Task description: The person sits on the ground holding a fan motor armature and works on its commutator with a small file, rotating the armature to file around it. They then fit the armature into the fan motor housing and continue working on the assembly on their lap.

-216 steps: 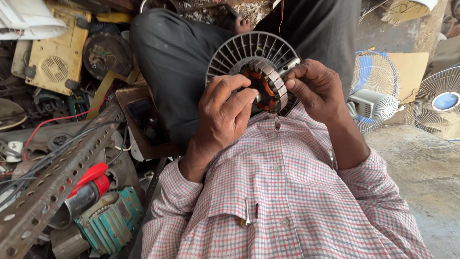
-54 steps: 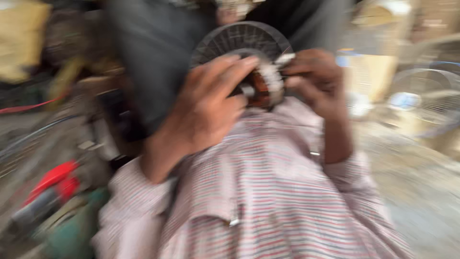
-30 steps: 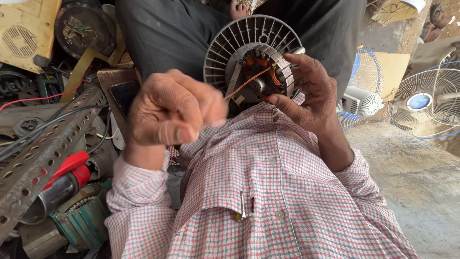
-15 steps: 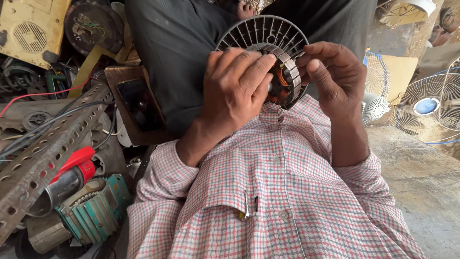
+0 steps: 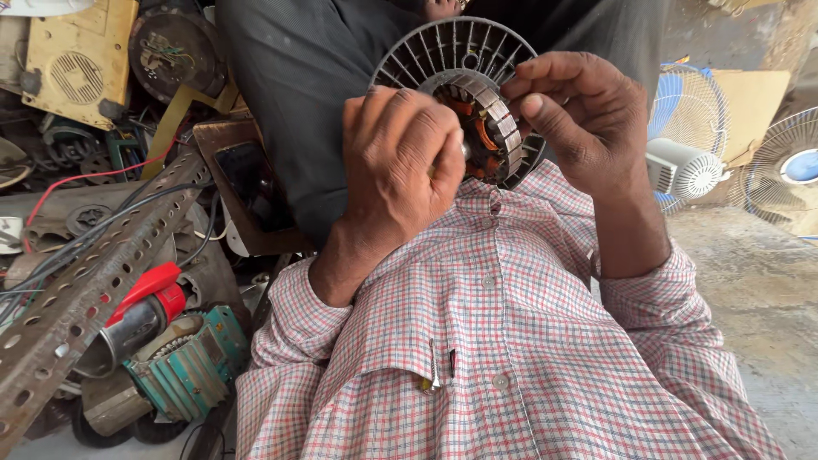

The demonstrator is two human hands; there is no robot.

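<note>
My left hand point(image 5: 400, 162) pinches copper wire inside the grey finned fan-motor stator point(image 5: 464, 94); my right hand point(image 5: 584, 115) grips its rim; the winding looks unfinished.

Red-white check shirt point(image 5: 511, 358), grey finned motor point(image 5: 464, 64) w/ copper windings point(image 5: 486, 136), teal motor point(image 5: 183, 366)

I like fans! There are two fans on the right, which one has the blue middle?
The fan at the far right edge has the blue middle. The other fan, nearer the right hand, shows a white motor housing and blue grille.
</note>
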